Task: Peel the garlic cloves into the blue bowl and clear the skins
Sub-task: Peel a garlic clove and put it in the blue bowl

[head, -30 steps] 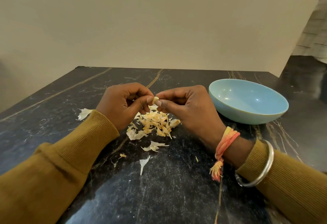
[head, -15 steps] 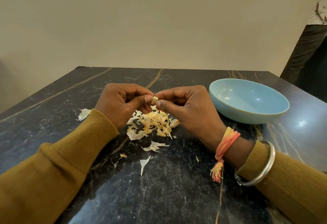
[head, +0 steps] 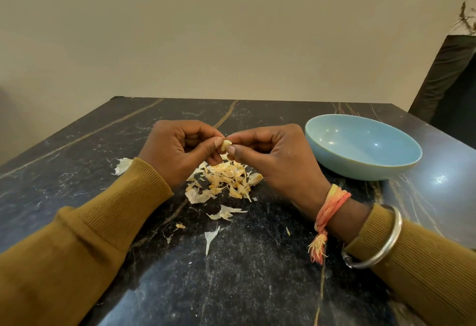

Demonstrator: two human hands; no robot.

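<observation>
A small pale garlic clove (head: pixel 226 145) is pinched between the fingertips of both hands above the table's middle. My left hand (head: pixel 180 150) grips it from the left, my right hand (head: pixel 273 155) from the right, thumbs nearly touching. Directly beneath lies a heap of yellowish garlic skins (head: pixel 226 179). The blue bowl (head: pixel 360 145) stands to the right of my right hand, and nothing shows inside it.
The dark marble table (head: pixel 231 287) carries stray skin flakes (head: pixel 224 213), a white sliver (head: pixel 211 238) and a white piece (head: pixel 123 165) by my left sleeve. A person's dark trouser leg (head: pixel 448 73) stands past the table's far right corner. A beige wall rises behind.
Both hands have lifted slightly with the clove and turned it between the fingertips. A person's leg has come into view at the far right.
</observation>
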